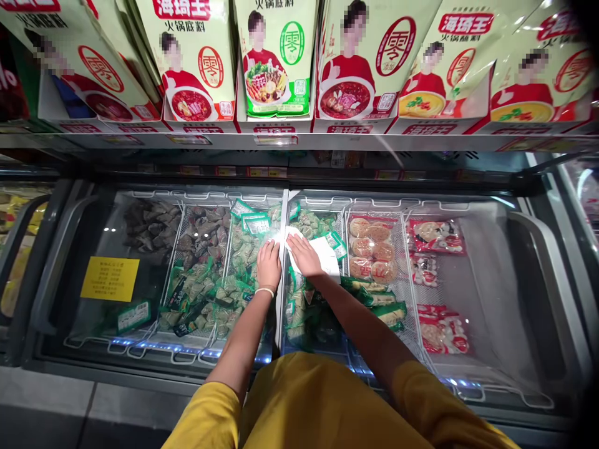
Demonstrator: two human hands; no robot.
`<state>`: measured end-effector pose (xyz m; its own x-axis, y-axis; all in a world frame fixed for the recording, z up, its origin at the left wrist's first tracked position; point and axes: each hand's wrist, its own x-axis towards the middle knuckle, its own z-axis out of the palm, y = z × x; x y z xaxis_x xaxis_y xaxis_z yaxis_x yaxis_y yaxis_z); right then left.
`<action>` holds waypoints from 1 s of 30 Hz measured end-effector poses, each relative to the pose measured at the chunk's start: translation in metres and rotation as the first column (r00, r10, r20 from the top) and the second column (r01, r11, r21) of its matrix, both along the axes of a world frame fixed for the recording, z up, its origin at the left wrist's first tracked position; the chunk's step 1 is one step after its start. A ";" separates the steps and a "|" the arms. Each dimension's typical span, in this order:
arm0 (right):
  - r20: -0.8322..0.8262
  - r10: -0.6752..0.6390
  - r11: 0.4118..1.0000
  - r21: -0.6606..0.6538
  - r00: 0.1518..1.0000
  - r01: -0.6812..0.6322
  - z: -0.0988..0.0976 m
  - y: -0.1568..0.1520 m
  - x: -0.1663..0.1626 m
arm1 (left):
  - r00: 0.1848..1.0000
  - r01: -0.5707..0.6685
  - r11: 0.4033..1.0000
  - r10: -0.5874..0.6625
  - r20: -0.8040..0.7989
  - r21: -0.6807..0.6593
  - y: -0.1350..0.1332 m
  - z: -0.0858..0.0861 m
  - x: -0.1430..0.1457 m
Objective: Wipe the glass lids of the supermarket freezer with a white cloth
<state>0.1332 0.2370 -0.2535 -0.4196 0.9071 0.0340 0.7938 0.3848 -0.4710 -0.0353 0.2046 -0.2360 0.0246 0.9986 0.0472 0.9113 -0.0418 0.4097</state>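
"Where are our hands?"

"Mid-frame, on the glass (496,280): our left hand (269,265) is empty, laid flat, perhaps to brace us; our right hand (304,254) lies flat on the white cloth (328,259), fingers extended, seemingly pressing it against the glass."

"What can we read?"

"Across the top, packets (276,59) stand front outward, likely for shoppers: 海琦王, 火锅底料. The yellow notice (110,279) at left is too small for us."

Glass freezer lids (503,290) under white cloth (326,255) and, apparently, yellow notice (110,279).
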 end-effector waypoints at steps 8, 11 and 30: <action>-0.033 -0.123 0.992 -0.017 0.992 0.122 -0.005 0.133 -0.001 | 0.999 0.018 0.999 -0.018 -0.030 0.028 -0.002 -0.002 0.000; -0.026 -0.126 0.992 -0.015 0.992 0.126 -0.008 0.154 -0.001 | 1.000 0.013 0.999 -0.012 -0.024 0.032 -0.002 -0.003 -0.001; -0.044 -0.480 0.877 -0.065 0.876 0.477 -0.015 0.156 0.060 | 0.999 -0.011 1.000 0.012 -0.046 0.015 -0.001 0.001 0.000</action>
<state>0.1934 0.3934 -0.2683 0.0671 0.9977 -0.0066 0.8459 -0.0604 -0.5299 -0.0354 0.2040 -0.2346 0.0157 0.9980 0.0607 0.9295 -0.0369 0.3670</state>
